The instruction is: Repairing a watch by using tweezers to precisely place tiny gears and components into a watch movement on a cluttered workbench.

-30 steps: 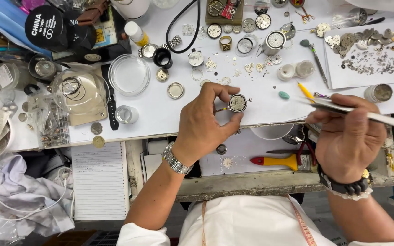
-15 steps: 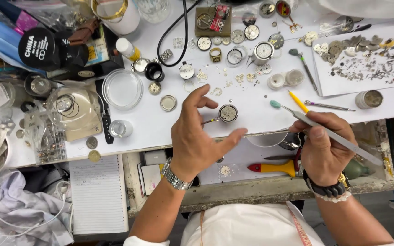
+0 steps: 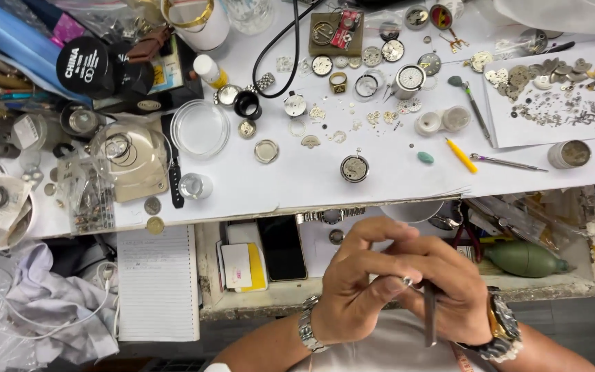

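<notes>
Tweezers (image 3: 430, 313) sit pinched in the right hand (image 3: 449, 282), pointing down toward the person's lap, in front of the open drawer (image 3: 408, 293). The left hand (image 3: 359, 286) closes against it, fingertips meeting at the tweezers' top end. Up on the white bench (image 3: 297, 186), a round watch movement (image 3: 355, 168) lies well apart from both hands.
</notes>
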